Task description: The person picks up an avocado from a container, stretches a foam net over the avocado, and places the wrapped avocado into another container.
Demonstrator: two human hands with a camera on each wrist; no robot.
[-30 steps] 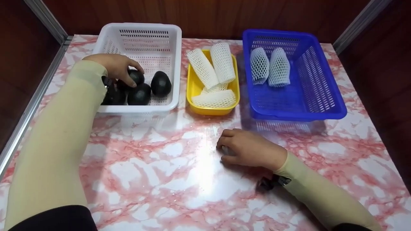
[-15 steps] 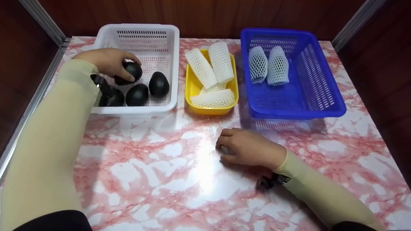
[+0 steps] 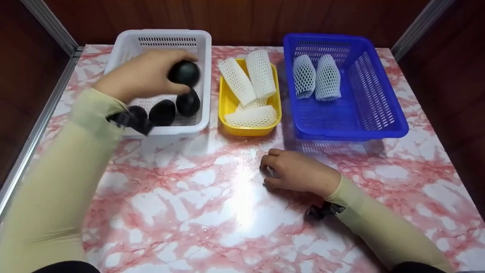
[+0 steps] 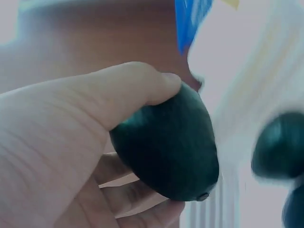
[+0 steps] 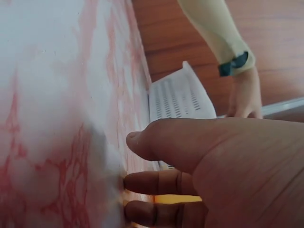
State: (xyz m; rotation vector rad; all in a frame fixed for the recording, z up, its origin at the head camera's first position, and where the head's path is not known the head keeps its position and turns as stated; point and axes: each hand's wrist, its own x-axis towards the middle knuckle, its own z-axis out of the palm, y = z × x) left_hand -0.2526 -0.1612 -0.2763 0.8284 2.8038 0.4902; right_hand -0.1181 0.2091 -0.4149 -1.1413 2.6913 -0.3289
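Presently our left hand [image 3: 142,76] has its fingers [image 4: 164,213] curled round a dark fruit [image 3: 186,73], over the 2 o'clock side of the white basket [image 3: 182,130], which sits at 10 o'clock on the worktop [image 3: 189,197]. Other dark fruits [image 3: 162,113] lie in that basket between 4 and 7 o'clock. Our right hand [image 3: 299,170], at 4 o'clock, holds nothing, its fingers loosely bent and parted.

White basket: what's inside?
Three dark avocados show in the white basket, toward its front. The left hand, gripping another avocado, hides part of the interior; anything there is unseen.
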